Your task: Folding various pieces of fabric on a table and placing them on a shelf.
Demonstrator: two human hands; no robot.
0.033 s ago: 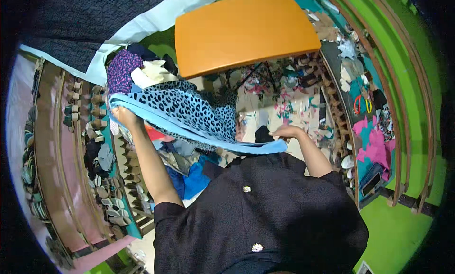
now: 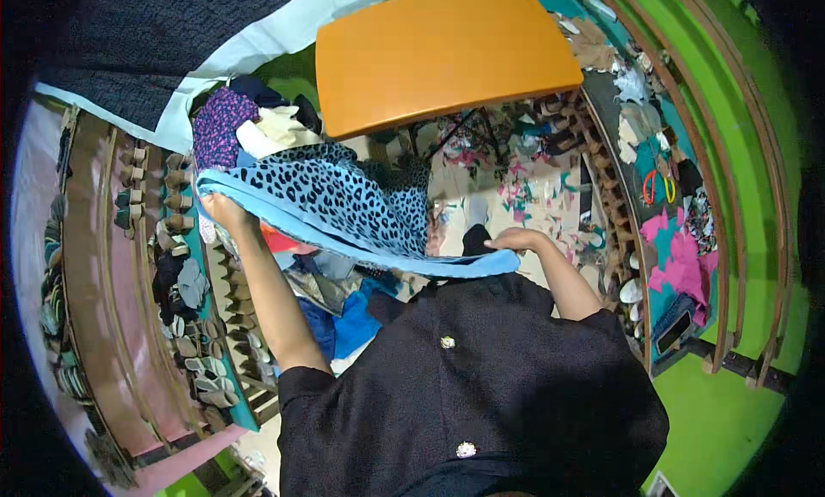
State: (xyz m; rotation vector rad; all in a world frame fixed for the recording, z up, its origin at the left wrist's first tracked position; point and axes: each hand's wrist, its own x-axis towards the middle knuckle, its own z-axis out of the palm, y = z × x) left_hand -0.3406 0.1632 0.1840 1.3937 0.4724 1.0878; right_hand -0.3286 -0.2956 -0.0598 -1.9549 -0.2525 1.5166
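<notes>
A light blue cloth with black leopard spots [image 2: 318,188] is stretched across in front of me, its plain blue edge sagging between my hands. My left hand [image 2: 225,212] is closed around its left end. At the other end, my right hand [image 2: 518,239] pinches the blue edge near my body, fingers bent over it. The middle of the cloth droops toward the floor, and its far folds lie in shadow. Behind its left part sits a pile with a purple patterned cloth [image 2: 225,129] and a cream cloth [image 2: 275,132].
An orange tabletop [image 2: 447,59] stands ahead. Coloured scraps [image 2: 520,196] litter the floor. The right-hand bench bears scissors [image 2: 659,188], pink cloth pieces [image 2: 679,261] and a phone [image 2: 674,332]. Racks of shoe-shaped pieces [image 2: 210,381] line the left. Blue fabric [image 2: 354,323] lies below my left arm.
</notes>
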